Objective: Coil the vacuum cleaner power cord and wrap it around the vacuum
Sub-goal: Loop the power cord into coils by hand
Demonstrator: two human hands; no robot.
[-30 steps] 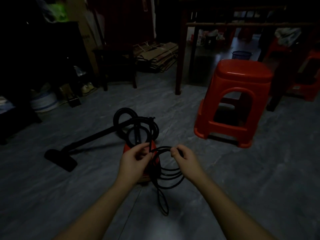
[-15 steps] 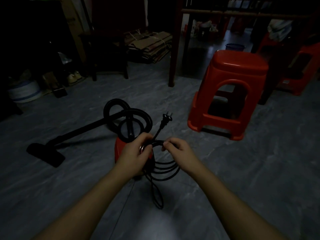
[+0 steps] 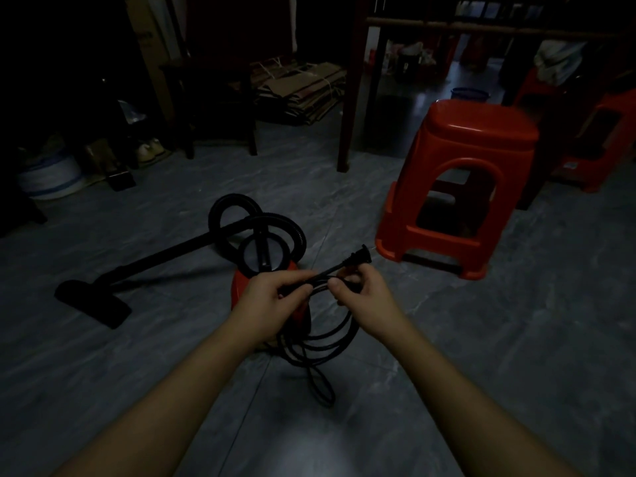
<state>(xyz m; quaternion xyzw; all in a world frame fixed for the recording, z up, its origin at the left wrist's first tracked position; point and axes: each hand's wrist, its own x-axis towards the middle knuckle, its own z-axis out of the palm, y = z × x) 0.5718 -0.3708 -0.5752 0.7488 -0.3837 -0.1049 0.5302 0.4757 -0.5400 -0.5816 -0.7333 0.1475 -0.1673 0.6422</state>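
Left hand (image 3: 272, 297) and right hand (image 3: 361, 299) pinch the coiled black rubber power cord (image 3: 328, 273) at its top, loops hanging floorward, directly before the small red canister vacuum (image 3: 241, 287), nearer the left hand.

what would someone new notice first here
The left hand and right hand at centre grip a coiled black cord, its plug poking out up and to the right. Just behind them sits the red vacuum with its looped black hose. A bright red stool stands to the right.
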